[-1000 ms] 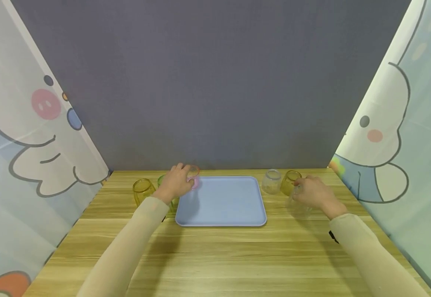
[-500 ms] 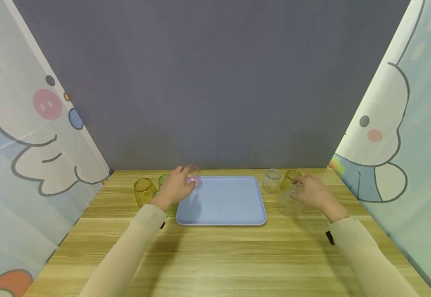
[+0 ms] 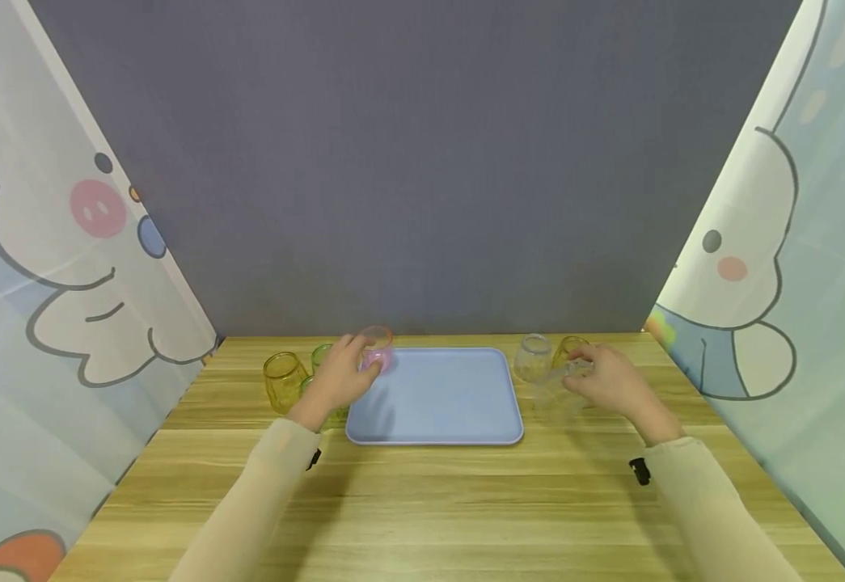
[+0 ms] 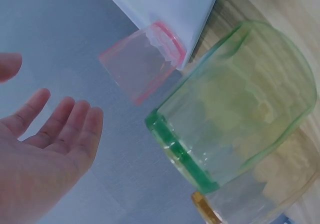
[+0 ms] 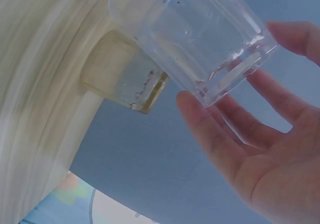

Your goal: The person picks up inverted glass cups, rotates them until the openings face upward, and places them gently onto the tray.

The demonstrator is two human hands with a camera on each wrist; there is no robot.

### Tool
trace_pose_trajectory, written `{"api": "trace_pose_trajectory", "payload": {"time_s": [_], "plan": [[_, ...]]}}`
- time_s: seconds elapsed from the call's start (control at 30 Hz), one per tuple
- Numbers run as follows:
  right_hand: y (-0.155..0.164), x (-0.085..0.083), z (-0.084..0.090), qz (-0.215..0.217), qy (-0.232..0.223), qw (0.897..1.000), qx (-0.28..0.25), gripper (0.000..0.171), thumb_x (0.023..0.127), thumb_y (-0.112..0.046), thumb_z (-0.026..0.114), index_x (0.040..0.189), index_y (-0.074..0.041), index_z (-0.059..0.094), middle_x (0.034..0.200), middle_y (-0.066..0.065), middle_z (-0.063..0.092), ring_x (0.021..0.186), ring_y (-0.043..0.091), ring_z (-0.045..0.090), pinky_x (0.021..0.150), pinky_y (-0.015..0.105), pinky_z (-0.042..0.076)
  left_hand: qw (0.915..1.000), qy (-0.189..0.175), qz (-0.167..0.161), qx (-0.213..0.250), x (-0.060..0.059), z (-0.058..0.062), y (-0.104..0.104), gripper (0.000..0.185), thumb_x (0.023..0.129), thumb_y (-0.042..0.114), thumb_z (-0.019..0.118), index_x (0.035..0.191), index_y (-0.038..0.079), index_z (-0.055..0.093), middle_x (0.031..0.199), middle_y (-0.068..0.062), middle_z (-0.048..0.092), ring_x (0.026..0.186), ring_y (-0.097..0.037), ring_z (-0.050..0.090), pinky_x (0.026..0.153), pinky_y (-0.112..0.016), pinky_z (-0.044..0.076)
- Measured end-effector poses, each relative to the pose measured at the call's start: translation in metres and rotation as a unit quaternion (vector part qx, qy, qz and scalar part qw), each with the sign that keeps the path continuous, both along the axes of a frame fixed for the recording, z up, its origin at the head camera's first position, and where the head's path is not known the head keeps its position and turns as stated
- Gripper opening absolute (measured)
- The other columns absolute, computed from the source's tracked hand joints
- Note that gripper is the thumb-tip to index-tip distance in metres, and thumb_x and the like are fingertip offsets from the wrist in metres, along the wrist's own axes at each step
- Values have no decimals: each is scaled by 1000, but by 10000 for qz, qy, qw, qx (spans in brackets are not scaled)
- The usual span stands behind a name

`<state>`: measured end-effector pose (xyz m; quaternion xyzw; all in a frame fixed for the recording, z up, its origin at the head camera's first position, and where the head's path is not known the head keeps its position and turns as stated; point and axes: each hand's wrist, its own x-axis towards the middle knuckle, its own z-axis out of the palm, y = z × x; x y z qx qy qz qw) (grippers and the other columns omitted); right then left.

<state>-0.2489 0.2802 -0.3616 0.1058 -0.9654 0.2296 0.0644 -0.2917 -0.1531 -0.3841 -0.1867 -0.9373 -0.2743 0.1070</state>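
A pink drinking glass (image 3: 378, 356) stands upright at the far left corner of a light blue tray (image 3: 437, 396). My left hand (image 3: 340, 373) is beside it with fingers spread, and in the left wrist view a gap separates the pink glass (image 4: 140, 61) from the hand (image 4: 47, 164). Just below that hand, green glasses (image 4: 225, 104) stand mouth down. At the tray's right, my right hand (image 3: 614, 381) grips a clear glass (image 3: 556, 396) by its thick base, tilted with its mouth downward. The right wrist view shows this clear glass (image 5: 205, 39) between thumb and fingers.
Left of the green glasses is a yellow glass (image 3: 284, 381). Beyond my right hand stand another clear glass (image 3: 533, 358) and a yellow glass (image 3: 569, 347). A grey panel (image 3: 422, 178) closes off the wooden table (image 3: 422, 501) at the back.
My left hand has drawn back slightly to the left and nearer, away from the pink glass. My right hand has shifted the clear glass leftward toward the tray, tilting it.
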Motion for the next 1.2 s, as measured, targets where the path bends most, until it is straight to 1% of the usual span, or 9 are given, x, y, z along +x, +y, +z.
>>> {"api": "trace_pose_trajectory", "payload": {"time_s": [0.13, 0.3, 0.53, 0.77, 0.93, 1.03, 1.2], "plan": [[-3, 3, 3, 20, 78, 9997, -228, 44, 90, -24, 67, 126, 3, 65, 127, 30, 63, 118, 51, 57, 93, 63, 47, 9998, 66, 1, 174, 3, -4, 0, 44, 97, 24, 64, 134, 2, 59, 136, -19, 57, 129, -40, 50, 106, -58, 41], [-9, 3, 8, -21, 219, 9987, -459, 43, 90, -24, 67, 125, 1, 66, 126, 28, 64, 117, 49, 58, 93, 62, 48, 9996, 88, 72, 257, 7, -8, -1, 40, 95, 24, 66, 131, 8, 60, 134, -16, 58, 127, -41, 52, 103, -59, 43], [-18, 5, 9, -160, 198, 9966, -785, 45, 90, -26, 68, 126, 1, 65, 126, 29, 63, 110, 45, 59, 87, 58, 50, 9996, 32, -7, 281, 11, -12, -2, 42, 95, 25, 65, 130, 3, 60, 136, -21, 56, 129, -41, 51, 104, -58, 43], [-23, 7, 8, -305, 143, 9930, -1134, 47, 93, -29, 69, 129, 1, 64, 129, 26, 62, 113, 44, 59, 90, 56, 50, 9988, -30, -37, 488, 14, -13, -3, 45, 95, 25, 64, 134, 3, 59, 137, -20, 55, 129, -39, 50, 105, -58, 42], [-26, 7, 9, -347, 171, 9881, -1489, 47, 94, -30, 70, 131, -1, 63, 129, 25, 62, 113, 42, 60, 90, 55, 52, 9957, 137, -1, 917, 16, -10, -3, 46, 96, 25, 67, 134, 0, 59, 132, -20, 57, 121, -38, 54, 99, -57, 46], [-29, 7, 10, -347, 216, 9832, -1778, 47, 94, -30, 70, 131, -1, 63, 128, 25, 62, 113, 41, 61, 89, 51, 53, 9931, 306, -72, 1126, 16, -9, -4, 45, 97, 24, 67, 133, -1, 60, 128, -20, 58, 117, -39, 55, 95, -56, 47], [-31, 9, 11, -336, 173, 9722, -2312, 49, 95, -29, 70, 133, 0, 61, 129, 24, 61, 116, 40, 59, 84, 40, 55, 9895, 445, -209, 1360, 17, -8, -4, 43, 98, 24, 66, 134, 0, 59, 128, -19, 57, 119, -40, 54, 97, -54, 47]]}}
